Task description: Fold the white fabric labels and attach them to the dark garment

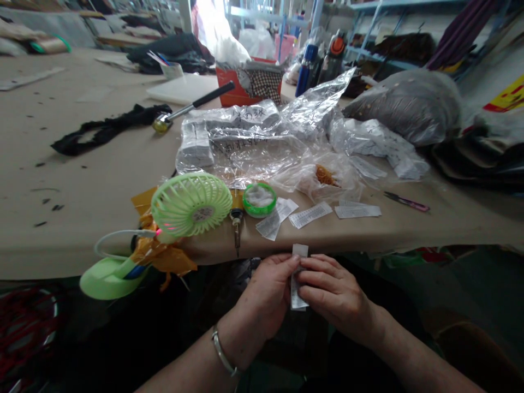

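Both hands, left hand [270, 295] and right hand [333, 292], pinched shut on white label [298, 273] below worktop [102, 180] edge; mid-fold, steady grip needed.

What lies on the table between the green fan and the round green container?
A soldering iron lies between the green fan and round green container, in the head view.

On the desk [102, 180] the fan [191, 203] stands left of the round tin [259, 200]. Paper labels [310, 214] lie right of the tin, plastic bags [254, 142] behind them.
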A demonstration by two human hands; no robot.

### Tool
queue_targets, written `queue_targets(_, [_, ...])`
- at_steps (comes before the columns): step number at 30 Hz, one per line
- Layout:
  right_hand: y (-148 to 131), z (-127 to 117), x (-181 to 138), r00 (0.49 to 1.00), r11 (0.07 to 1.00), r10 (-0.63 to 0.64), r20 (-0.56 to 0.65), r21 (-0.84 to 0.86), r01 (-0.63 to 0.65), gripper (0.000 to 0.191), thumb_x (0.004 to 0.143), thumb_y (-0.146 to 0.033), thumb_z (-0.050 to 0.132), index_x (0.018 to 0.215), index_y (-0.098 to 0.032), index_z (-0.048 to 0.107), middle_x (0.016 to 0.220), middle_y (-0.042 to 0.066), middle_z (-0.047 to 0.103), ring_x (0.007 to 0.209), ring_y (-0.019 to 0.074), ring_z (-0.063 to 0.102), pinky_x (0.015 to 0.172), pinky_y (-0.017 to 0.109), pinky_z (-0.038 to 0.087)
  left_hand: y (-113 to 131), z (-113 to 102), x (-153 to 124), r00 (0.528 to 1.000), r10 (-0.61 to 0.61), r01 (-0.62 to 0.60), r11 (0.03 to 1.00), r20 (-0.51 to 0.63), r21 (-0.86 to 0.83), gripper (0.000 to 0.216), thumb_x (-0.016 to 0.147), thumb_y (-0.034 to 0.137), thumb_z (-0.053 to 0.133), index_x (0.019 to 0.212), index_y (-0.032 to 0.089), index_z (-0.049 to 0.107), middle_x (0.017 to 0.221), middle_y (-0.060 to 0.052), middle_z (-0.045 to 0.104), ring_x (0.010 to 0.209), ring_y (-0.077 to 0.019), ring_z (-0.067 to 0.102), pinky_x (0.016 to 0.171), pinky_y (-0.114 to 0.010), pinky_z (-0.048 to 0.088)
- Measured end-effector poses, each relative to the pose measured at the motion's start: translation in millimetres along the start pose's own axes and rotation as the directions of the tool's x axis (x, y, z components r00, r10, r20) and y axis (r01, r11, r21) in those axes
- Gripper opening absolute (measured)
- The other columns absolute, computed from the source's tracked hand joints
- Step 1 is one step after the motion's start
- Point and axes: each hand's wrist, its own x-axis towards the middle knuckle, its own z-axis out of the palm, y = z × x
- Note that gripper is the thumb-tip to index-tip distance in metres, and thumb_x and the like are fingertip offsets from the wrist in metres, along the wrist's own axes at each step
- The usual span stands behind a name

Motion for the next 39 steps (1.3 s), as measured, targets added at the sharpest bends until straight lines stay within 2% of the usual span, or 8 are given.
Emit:
queue_targets(8, [5,-18,2,0.997,0.997,0.068,-0.027,-0.018,-0.069,0.021,0.09,-0.02,0.057,0.11,-0.015,0.059,0.107,0.007,0.068,0.116,0.0229,0.054,0.1,0.041,0.047,-1,-1,1,0.996,-0.044,0.051,0.994,-0.081,0.093,0.013,0.078,0.018,0.066,0.085,0.006,0.066,0.067,-0.008,0.067,0.051,-0.0111,0.058,0.05,-0.019,0.046])
queue_targets(10, [23,-30,-1,0.979,0.966,0.184,-0.084,-0.167,-0.196,0.035,0.091,-0.027,0.056,0.123,-0.012,0.053,0.116,0.013,0.063,0.122,0.0269,0.049,0.101,0.046,0.045,0,-1,0,0.988,-0.069,0.089,0.984,-0.136,0.153,0.013,0.083,0.019,0.062,0.09,0.008,0.063,0.072,-0.01,0.069,0.054,-0.0134,0.062,0.055,-0.023,0.051])
queue_targets(13, [53,-46,-10,0.921,0.798,0.363,-0.143,-0.463,-0.386,0.06,0.091,-0.047,0.053,0.134,-0.005,0.044,0.13,0.022,0.053,0.127,0.0345,0.042,0.101,0.056,0.041,-1,0,-2,0.98,-0.093,0.128,0.972,-0.177,0.196,0.012,0.086,0.02,0.059,0.09,0.008,0.061,0.075,-0.011,0.07,0.056,-0.0146,0.064,0.057,-0.025,0.053])
queue_targets(17, [70,-52,-23,0.898,0.707,0.438,-0.028,-0.606,-0.364,0.054,0.092,-0.047,0.051,0.131,-0.009,0.051,0.133,0.018,0.053,0.126,0.0346,0.042,0.102,0.055,0.039,-4,-1,-2,0.982,-0.083,0.117,0.972,-0.17,0.202,0.011,0.086,0.02,0.059,0.088,0.008,0.06,0.073,-0.01,0.07,0.056,-0.0149,0.065,0.057,-0.025,0.053])
queue_targets(24, [69,-56,-38,0.938,0.821,0.307,-0.159,-0.454,-0.346,0.017,0.091,-0.017,0.055,0.106,-0.018,0.064,0.109,0.008,0.068,0.111,0.0238,0.057,0.1,0.048,0.042,-2,2,-3,0.974,-0.101,0.146,0.964,-0.204,0.221,0.011,0.087,0.019,0.059,0.088,0.009,0.06,0.072,-0.01,0.07,0.053,-0.0139,0.063,0.054,-0.024,0.052])
queue_targets(29, [44,-48,-20,0.896,0.924,0.318,-0.311,-0.11,-0.367,0.018,0.087,-0.01,0.057,0.098,-0.022,0.065,0.1,0.006,0.069,0.105,0.0216,0.062,0.092,0.043,0.05,-5,2,-4,0.983,-0.094,0.124,0.972,-0.156,0.199,0.01,0.085,0.019,0.059,0.087,0.009,0.062,0.074,-0.011,0.07,0.055,-0.0143,0.063,0.055,-0.024,0.052])
queue_targets(34, [-4,-12,2,0.974,0.99,0.133,-0.184,0.065,-0.123,0.015,0.086,-0.011,0.059,0.095,-0.02,0.066,0.1,0.007,0.068,0.11,0.0237,0.057,0.094,0.047,0.049,-6,0,-7,1.0,-0.03,0.03,0.992,0.001,0.12,0.019,0.076,0.023,0.07,0.083,0.006,0.067,0.068,-0.008,0.066,0.05,-0.01,0.057,0.047,-0.018,0.042])
queue_targets(39, [-13,15,0,0.993,0.998,0.065,-0.099,0.026,-0.063,0.013,0.088,-0.011,0.057,0.092,-0.019,0.067,0.094,0.004,0.07,0.107,0.0194,0.059,0.099,0.043,0.044,-6,-6,-9,0.998,0.044,-0.043,0.999,-0.046,0.016,0.017,0.064,0.019,0.077,0.071,0.006,0.068,0.064,-0.005,0.064,0.054,-0.0087,0.056,0.049,-0.016,0.039])
